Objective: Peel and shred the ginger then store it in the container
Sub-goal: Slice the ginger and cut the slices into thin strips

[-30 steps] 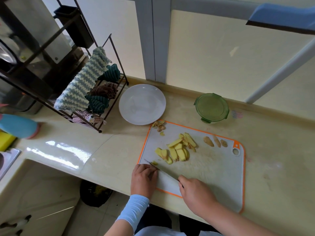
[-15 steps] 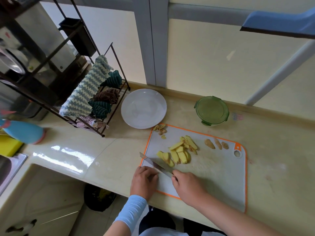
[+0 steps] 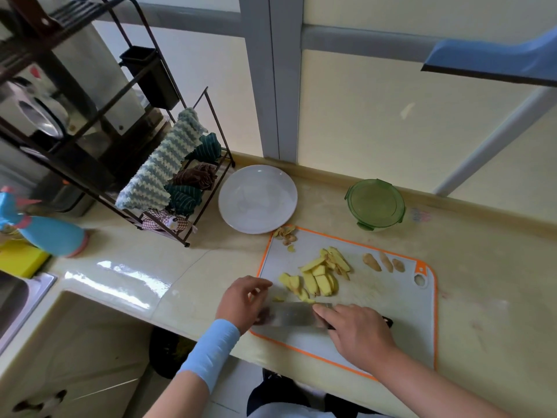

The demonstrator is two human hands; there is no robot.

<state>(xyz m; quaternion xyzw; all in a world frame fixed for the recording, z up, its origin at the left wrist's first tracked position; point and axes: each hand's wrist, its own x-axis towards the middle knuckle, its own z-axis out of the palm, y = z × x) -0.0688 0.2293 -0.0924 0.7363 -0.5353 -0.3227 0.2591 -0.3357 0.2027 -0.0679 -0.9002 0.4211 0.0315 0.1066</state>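
A white cutting board (image 3: 391, 315) with an orange rim lies on the counter. Yellow ginger slices (image 3: 319, 276) are piled on its left half, and three unpeeled bits (image 3: 382, 262) sit near its far right edge. Peel scraps (image 3: 286, 233) lie at the board's far left corner. My right hand (image 3: 358, 333) grips a cleaver (image 3: 289, 315) whose flat blade rests on the board near the front edge. My left hand (image 3: 241, 300) hovers at the blade's left end with fingers spread. A green lidded container (image 3: 375, 203) stands behind the board.
A white plate (image 3: 257, 199) sits left of the container. A black rack (image 3: 180, 176) with hanging cloths stands further left, with a blue spray bottle (image 3: 45, 230), a yellow sponge and a sink edge (image 3: 18, 297) at the far left. The counter's front edge runs just below the board.
The cleaver has turned from edge-down to lying with its flat side up on the board. My left hand has opened its fingers beside the blade. The camera tilted slightly.
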